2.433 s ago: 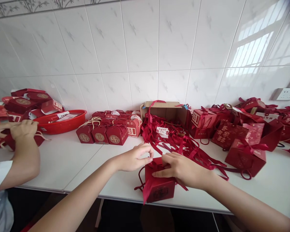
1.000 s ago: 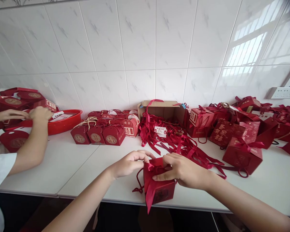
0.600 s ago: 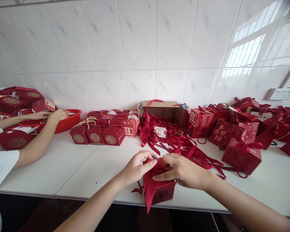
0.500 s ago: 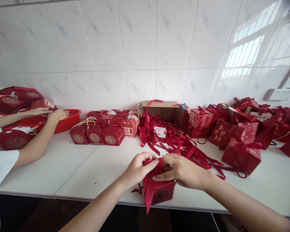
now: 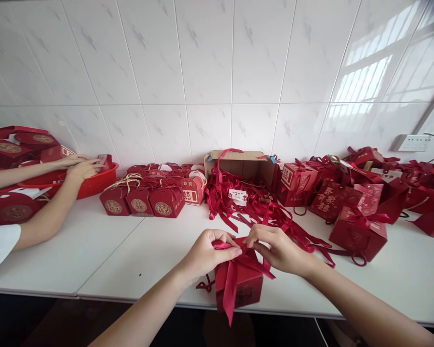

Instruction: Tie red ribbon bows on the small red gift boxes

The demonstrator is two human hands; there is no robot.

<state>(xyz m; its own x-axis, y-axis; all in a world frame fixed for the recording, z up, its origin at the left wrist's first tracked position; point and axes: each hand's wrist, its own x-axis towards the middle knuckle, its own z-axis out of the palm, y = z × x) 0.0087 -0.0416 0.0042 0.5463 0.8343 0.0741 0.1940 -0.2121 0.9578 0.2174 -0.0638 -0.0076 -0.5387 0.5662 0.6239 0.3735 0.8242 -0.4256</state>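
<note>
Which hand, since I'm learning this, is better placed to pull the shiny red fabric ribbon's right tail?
Probably the right hand: it's just above that tail, while the left hand pinches the ribbon farther left.

Single view: head-worn, looking forward and down over the near edge of a white table (image 5: 112,250). Faces the tiled wall (image 5: 210,58) nearly square-on; its upright joints (image 5: 232,103) draw together downward. Wide field: a co-worker's arm (image 5: 52,219) at the left margin, a socket strip (image 5: 412,143) at the right. Left hand (image 5: 210,253) and right hand (image 5: 277,246) close to the lens, just below centre. Strip below the table edge probably floor level; too dark to be sure.
</note>
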